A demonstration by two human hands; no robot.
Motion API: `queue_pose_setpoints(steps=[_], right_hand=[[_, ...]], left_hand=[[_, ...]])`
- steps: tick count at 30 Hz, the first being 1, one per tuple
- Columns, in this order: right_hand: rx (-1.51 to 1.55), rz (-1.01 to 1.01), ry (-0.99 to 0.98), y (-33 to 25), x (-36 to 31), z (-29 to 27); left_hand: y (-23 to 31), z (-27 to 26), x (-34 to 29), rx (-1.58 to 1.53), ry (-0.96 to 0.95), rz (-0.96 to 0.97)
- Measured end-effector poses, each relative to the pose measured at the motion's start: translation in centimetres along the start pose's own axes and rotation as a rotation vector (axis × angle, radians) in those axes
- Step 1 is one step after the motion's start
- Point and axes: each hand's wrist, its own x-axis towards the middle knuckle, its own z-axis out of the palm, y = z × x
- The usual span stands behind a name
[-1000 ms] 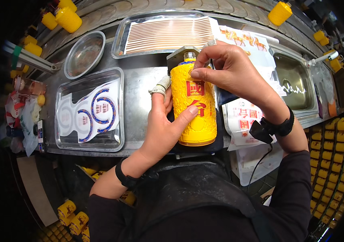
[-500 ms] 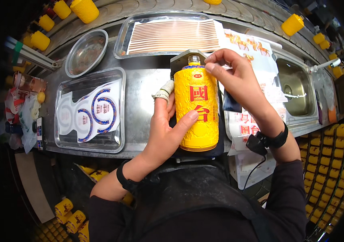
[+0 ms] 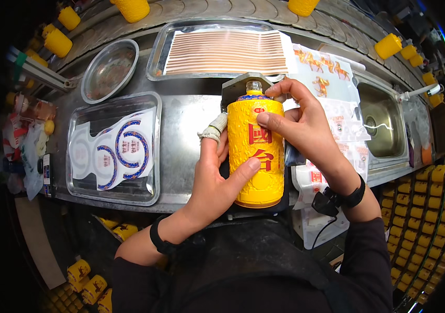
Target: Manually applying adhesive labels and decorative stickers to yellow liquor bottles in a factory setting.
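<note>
A yellow embossed bottle [image 3: 247, 190] with large red characters lies in front of me, its clear neck pointing away against a metal stand [image 3: 231, 92]. A blue patterned band [image 3: 254, 97] curves round its shoulder. My left hand [image 3: 201, 180] is closed round the bottle's lower left side, thumb across the front. White cloth [image 3: 213, 129] wraps one of its fingertips. My right hand [image 3: 311, 125] grips the upper right side, its thumb by the small red emblem and its index finger at the shoulder. The undersides of both grips are hidden.
To the left, a tray [image 3: 155, 161] bears blue label sheets beside a metal bowl [image 3: 88, 78]. Another tray [image 3: 154, 68] with striped sheets stands behind the bottle. Printed sheets [image 3: 337, 112] and a sink [image 3: 384, 117] are at right. A conveyor [image 3: 212, 9] carrying yellow bottles runs across the back.
My right thumb has come down from beside the neck onto the bottle's front; the index finger stays by the shoulder. My left hand keeps its hold. Bottles on the conveyor have shifted.
</note>
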Motion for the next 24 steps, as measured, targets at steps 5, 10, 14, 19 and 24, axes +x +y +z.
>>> queue_pose_setpoints(steps=[5, 10, 14, 19, 24], right_hand=[[0.014, 0.008, -0.008, 0.4, 0.2, -0.1], [0.042, -0.033, 0.027, 1.3, 0.6, -0.1], [0.028, -0.04, 0.032, 1.3, 0.7, -0.2], [-0.013, -0.056, 0.017, 1.5, 0.8, -0.4], [0.049, -0.02, 0.001, 1.5, 0.8, -0.5]], left_hand=[[-0.1, -0.1, -0.1, 0.011, 0.007, 0.01], [0.0, -0.1, 0.2, 0.041, -0.01, 0.029], [0.0, 0.1, 0.2, 0.034, 0.003, 0.03], [0.2, 0.0, 0.3, 0.063, -0.002, 0.043], [0.1, -0.2, 0.2, 0.076, -0.001, 0.039]])
